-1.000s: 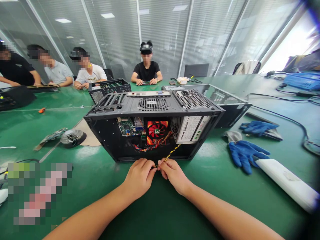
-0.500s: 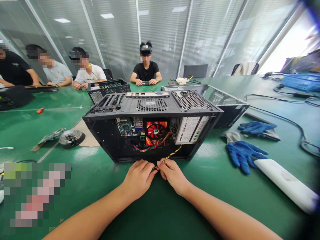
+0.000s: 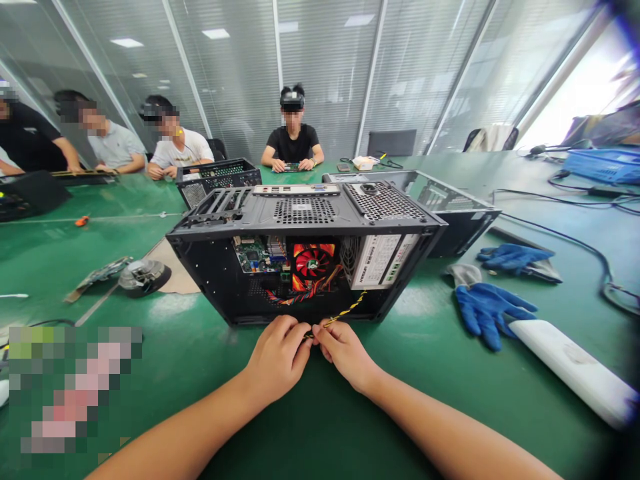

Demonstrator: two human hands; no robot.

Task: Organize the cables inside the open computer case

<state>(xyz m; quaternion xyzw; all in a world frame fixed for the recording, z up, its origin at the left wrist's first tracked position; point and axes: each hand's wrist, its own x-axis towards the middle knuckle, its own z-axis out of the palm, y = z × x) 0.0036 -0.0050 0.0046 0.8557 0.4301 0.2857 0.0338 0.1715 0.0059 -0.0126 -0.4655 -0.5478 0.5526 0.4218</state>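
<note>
A black computer case (image 3: 210, 267) stands on the green table with its open side facing me. Inside it I see a red cooling fan (image 3: 313, 261), a circuit board (image 3: 254, 256) and a white-labelled power supply (image 3: 377, 263). From below the power supply runs a twisted yellow-and-black cable (image 3: 353, 309), out toward my hands. My left hand (image 3: 281, 353) is closed, pinching the cable near its end. Beside it, my right hand (image 3: 343, 347) pinches the same cable between thumb and fingers. The fingers hide the cable's end.
Blue work gloves (image 3: 493, 307) and a long white object (image 3: 570, 367) lie at right. Behind the case stands another case (image 3: 450, 213). A round metal part (image 3: 145, 277) sits at left. Several people sit across the table, one (image 3: 293, 143) directly opposite.
Both hands keep hold of the cable, and the fingers have shifted only slightly. The cable between my right hand and the power supply bows a little more. The case stays put.
</note>
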